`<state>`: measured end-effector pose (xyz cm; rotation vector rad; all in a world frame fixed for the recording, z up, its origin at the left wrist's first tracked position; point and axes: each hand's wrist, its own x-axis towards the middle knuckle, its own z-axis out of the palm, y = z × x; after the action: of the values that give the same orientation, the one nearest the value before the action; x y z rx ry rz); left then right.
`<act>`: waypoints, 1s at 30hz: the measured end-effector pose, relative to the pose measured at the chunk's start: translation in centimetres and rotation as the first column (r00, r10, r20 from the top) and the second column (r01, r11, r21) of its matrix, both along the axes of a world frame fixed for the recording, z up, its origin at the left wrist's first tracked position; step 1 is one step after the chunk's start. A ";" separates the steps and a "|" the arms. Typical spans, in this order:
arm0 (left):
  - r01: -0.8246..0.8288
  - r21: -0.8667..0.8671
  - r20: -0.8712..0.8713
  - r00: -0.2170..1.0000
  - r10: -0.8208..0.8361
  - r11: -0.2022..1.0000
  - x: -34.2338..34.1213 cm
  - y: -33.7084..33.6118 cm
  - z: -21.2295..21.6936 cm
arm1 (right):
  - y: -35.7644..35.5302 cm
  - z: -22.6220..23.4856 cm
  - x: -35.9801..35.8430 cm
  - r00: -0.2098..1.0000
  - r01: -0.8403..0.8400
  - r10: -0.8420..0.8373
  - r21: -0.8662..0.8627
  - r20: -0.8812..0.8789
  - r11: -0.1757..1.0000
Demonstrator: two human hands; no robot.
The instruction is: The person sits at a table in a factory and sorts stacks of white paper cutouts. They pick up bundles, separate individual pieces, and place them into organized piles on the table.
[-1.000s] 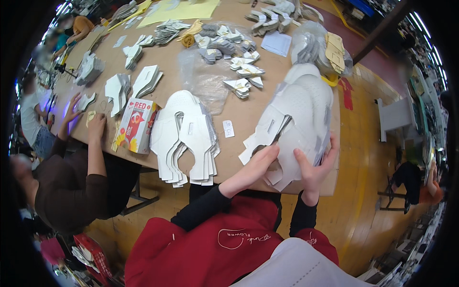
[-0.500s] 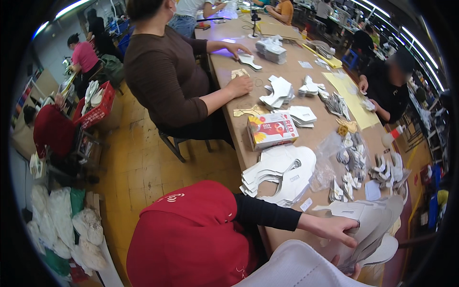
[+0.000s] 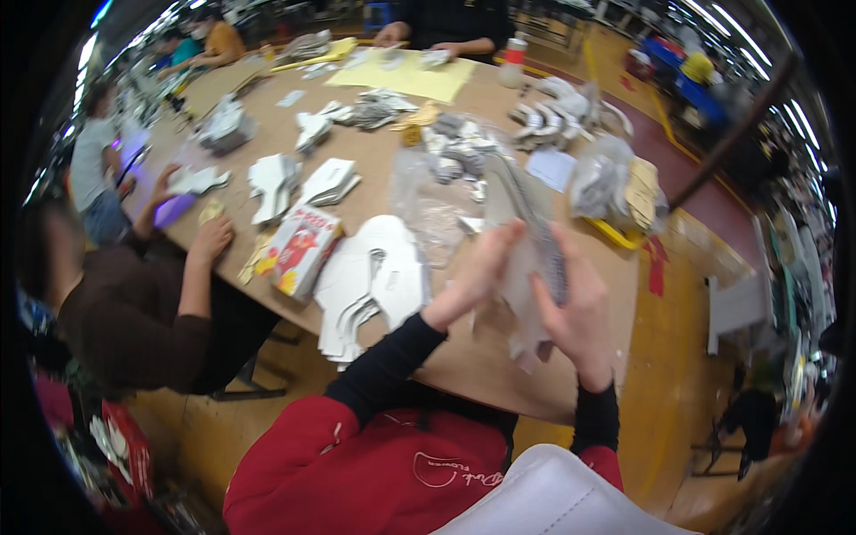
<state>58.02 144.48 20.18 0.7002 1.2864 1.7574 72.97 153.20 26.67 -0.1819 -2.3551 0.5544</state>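
Many shoe-upper pieces (image 3: pixel 522 281) stand stacked over the bench (image 3: pixel 490 383), pinched by the right hand (image 3: pixel 578 308), the left hand (image 3: pixel 481 267) looking flat against them, probably light, bendy and slippery, best held by both sides.

The view looks out from the person's head, through the left of two side-by-side fisheye cameras, and faces forward and steeply down over the surface (image 3: pixel 464 361). The lens sits close above the wearer: a white piece (image 3: pixel 535 499) juts in at the bottom edge, right of centre, and the red garment (image 3: pixel 357 464) fills much of the lower middle. The left hand (image 3: pixel 481 272) and right hand (image 3: pixel 581 308), right of centre, are near it; the surface's far end lies well off, toward the top of the frame. The wide field also takes in the floor (image 3: pixel 669 357) at lower right, with straight edges bending toward the rounded black border
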 end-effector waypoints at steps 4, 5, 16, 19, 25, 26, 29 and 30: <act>0.052 0.041 -0.042 0.998 -0.050 0.998 -0.9 0.4 2.6 | 0.3 0.0 -1.8 0.998 0.051 -0.046 -0.134 0.035 0.990; 0.061 0.075 0.043 0.997 -0.064 0.995 -1.0 0.7 3.3 | 0.7 0.2 -2.0 0.999 0.052 -0.050 -0.158 0.019 0.986; 0.069 0.357 0.076 0.992 -0.103 0.931 -1.3 3.4 0.0 | 3.9 -0.9 -2.5 0.998 -0.014 -0.017 -0.432 -0.068 0.902; 0.202 0.401 0.041 0.970 -0.238 0.894 -2.3 2.4 -1.5 | 4.0 -1.6 -3.0 0.995 0.011 -0.052 -0.412 -0.089 0.911; 0.146 0.505 0.138 0.959 -0.246 0.851 -3.3 1.9 -3.6 | 4.2 -1.9 -3.1 0.998 -0.024 0.052 -0.537 0.036 0.843; 0.150 0.517 0.141 0.956 -0.257 0.843 -3.5 1.8 -3.8 | 4.1 -2.0 -3.3 0.997 -0.053 0.078 -0.535 0.024 0.843; 0.099 0.572 0.224 0.936 -0.272 0.814 -3.5 1.6 -3.6 | 3.7 -2.9 -4.0 0.999 -0.034 0.038 -0.417 0.003 0.908; 0.116 0.514 0.172 0.957 -0.235 0.850 -3.3 1.7 -3.4 | 3.5 -3.3 -4.3 1.000 -0.005 0.009 -0.352 0.009 0.936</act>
<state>54.71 146.18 16.78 0.8406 0.5823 1.9654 68.67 156.75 23.40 -0.3396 -2.2489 0.9797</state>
